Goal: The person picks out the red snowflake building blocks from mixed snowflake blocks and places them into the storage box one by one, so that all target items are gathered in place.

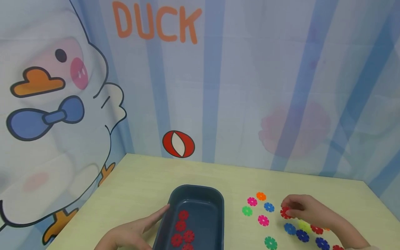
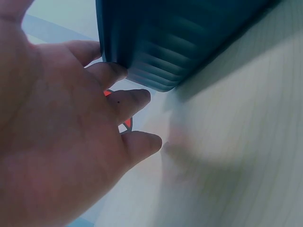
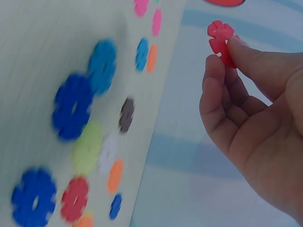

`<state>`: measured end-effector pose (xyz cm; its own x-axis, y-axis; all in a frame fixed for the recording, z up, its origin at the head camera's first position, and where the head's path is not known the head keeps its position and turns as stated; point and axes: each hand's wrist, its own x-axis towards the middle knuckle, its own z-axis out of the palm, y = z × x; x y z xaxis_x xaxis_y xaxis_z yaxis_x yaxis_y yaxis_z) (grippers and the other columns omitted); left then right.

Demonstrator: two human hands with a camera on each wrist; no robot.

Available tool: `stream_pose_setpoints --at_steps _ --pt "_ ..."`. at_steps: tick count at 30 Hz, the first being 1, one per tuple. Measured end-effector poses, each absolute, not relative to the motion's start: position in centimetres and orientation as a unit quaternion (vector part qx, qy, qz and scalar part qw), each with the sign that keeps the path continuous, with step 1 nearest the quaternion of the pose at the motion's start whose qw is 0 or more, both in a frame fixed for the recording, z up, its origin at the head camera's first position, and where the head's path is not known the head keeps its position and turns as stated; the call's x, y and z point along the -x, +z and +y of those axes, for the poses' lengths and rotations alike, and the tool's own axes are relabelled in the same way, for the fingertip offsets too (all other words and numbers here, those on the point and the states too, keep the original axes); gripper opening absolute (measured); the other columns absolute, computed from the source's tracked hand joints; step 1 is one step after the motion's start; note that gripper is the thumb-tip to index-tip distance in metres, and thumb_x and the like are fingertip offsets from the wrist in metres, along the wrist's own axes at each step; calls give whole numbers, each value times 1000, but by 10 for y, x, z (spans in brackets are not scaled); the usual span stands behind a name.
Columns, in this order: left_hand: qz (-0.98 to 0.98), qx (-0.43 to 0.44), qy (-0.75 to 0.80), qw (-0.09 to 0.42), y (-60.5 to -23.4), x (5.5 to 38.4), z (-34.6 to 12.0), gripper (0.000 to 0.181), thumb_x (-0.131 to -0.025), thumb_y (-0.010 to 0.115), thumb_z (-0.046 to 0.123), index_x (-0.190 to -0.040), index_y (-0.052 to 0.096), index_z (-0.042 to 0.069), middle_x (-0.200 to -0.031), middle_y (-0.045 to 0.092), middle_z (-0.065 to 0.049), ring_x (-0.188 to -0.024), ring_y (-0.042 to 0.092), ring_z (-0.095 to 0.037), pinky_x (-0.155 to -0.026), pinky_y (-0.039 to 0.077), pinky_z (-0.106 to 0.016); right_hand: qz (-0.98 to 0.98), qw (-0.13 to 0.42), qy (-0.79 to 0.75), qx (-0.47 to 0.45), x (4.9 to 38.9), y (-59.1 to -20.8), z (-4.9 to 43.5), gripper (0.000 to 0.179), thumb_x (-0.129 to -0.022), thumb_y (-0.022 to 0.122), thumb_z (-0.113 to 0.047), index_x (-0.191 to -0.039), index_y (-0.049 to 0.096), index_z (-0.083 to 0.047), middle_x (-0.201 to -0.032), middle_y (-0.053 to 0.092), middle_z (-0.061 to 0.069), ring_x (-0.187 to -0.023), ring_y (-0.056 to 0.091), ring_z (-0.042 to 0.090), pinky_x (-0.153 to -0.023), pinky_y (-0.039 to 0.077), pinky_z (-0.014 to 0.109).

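My right hand [image 1: 307, 208] pinches a red interlocking disc [image 1: 285, 212] between thumb and fingers, over the right part of the table; the notched edge of the red disc [image 3: 220, 31] shows in the right wrist view. My left hand [image 1: 132, 233] touches the left side of a dark blue-grey tray [image 1: 207, 194], fingers extended along it. Seen from the left wrist, that hand [image 2: 71, 109] lies against the tray's outer wall [image 2: 161, 52] with mostly straight fingers. Several red discs [image 1: 180, 225] lie in the tray's left half. The tray's near end is cut off in the head view.
Right of the tray, loose discs in several colours lie on the pale table [image 1: 143, 180], among them a green disc [image 1: 270, 242], a pink disc [image 1: 263, 220] and a dark blue disc [image 1: 302, 235]. A printed duck curtain [image 1: 184, 86] hangs behind.
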<state>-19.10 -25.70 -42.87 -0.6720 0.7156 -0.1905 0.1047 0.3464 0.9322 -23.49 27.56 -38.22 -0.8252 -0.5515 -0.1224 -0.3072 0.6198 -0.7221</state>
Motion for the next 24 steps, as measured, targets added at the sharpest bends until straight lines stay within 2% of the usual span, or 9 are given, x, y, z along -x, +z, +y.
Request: stream_pose_setpoints --at_steps 8,16,24 --pt "767 -258 503 302 -428 191 -257 113 -74 81 39 -156 5 29 -162 -2 -12 -144 -3 -42 -107 10 -69 847 175 -400 302 236 -370 217 12 -94 61 -9 -105 63 -4 -94 67 4 -82 63 14 -75 56 31" --pt "769 -260 502 300 -428 191 -257 111 -74 82 35 -156 6 31 -162 -2 -12 -144 -1 -41 -108 12 -67 823 171 -401 363 243 -361 160 10 -93 64 -10 -103 64 -8 -91 67 1 -80 62 20 -75 54 27" --pt "766 -254 505 307 -430 192 -257 114 -73 83 37 -156 5 31 -162 -3 -11 -144 -4 -41 -108 10 -67 822 167 -365 404 254 -358 112 10 -93 62 -7 -103 66 -8 -90 67 -1 -76 59 8 -71 51 26"
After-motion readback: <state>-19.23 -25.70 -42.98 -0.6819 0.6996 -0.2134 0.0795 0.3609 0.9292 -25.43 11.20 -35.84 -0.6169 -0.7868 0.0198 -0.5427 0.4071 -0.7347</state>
